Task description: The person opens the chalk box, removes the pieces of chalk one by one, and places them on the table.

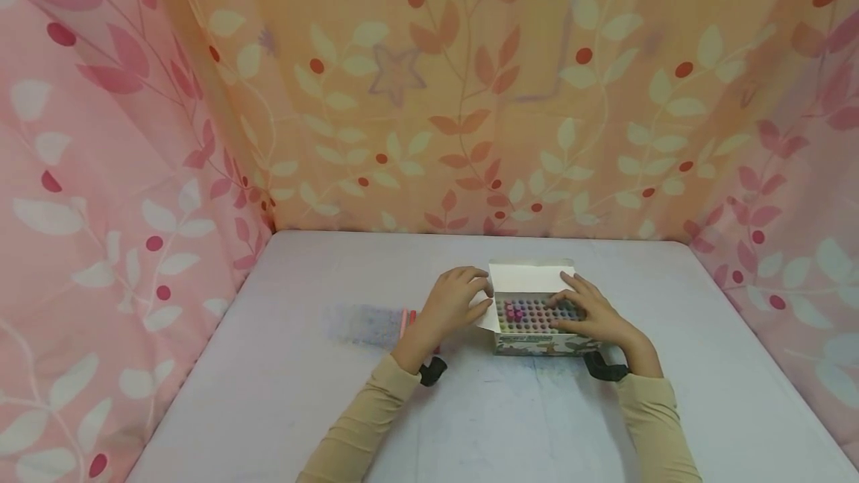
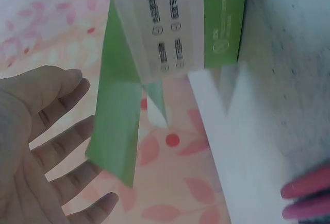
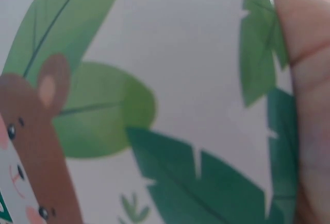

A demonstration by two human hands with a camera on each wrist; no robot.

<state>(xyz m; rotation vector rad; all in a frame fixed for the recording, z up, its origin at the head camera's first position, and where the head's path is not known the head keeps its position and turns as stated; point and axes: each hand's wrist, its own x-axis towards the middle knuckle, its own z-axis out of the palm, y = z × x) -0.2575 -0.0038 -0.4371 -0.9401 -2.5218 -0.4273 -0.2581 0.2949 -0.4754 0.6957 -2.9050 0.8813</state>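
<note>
the light is soft and dim (shadows faint), both wrist views blurry.

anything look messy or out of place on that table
Yes: a bluish-grey smudge marks the pale tabletop, and pink and red sticks lie loose near the left hand, outside the open box.

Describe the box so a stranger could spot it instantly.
On the pale table, look under the right hand. The box there has a raised white flap and rows of coloured ends; unlike the sticks left of it, it bears printed leaves.
</note>
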